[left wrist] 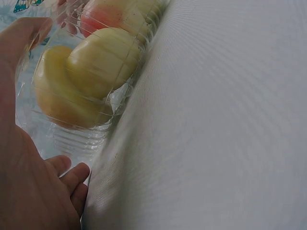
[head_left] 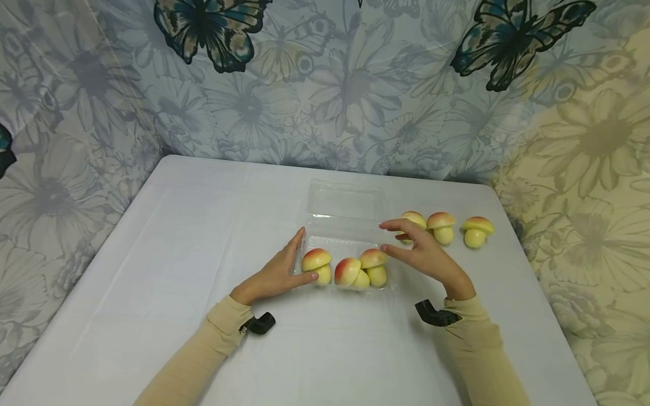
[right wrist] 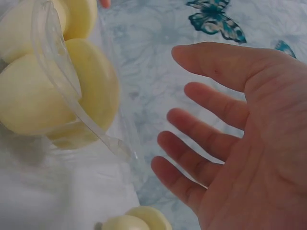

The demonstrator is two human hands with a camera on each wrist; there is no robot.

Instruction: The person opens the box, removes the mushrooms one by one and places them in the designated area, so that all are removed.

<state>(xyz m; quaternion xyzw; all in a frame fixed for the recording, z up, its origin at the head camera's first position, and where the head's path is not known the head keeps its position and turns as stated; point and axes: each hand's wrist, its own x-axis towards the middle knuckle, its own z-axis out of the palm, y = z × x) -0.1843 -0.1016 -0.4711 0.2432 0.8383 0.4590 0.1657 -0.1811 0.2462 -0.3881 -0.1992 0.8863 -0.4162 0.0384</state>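
A clear plastic container [head_left: 337,232] lies with its lid [head_left: 345,200] folded back. Three yellow mushroom-shaped figures with reddish caps sit along its near side: one at left [head_left: 316,259], one in the middle [head_left: 347,272], one at right [head_left: 373,259]. My left hand [head_left: 276,273] rests against the container's left side, fingers stretched along it and thumb reaching over the near left corner. In the left wrist view, a figure [left wrist: 103,62] shows through the ribbed wall. Just off the container's right side, my right hand [head_left: 429,256] hovers with spread fingers and nothing in them.
Three more mushroom-shaped figures stand right of the container: one [head_left: 415,217] partly behind my right fingers, one beside it [head_left: 440,220], and one farther right [head_left: 477,231]. A white cloth covers the table [head_left: 152,270]. Behind it hangs a floral backdrop [head_left: 350,96] with butterflies.
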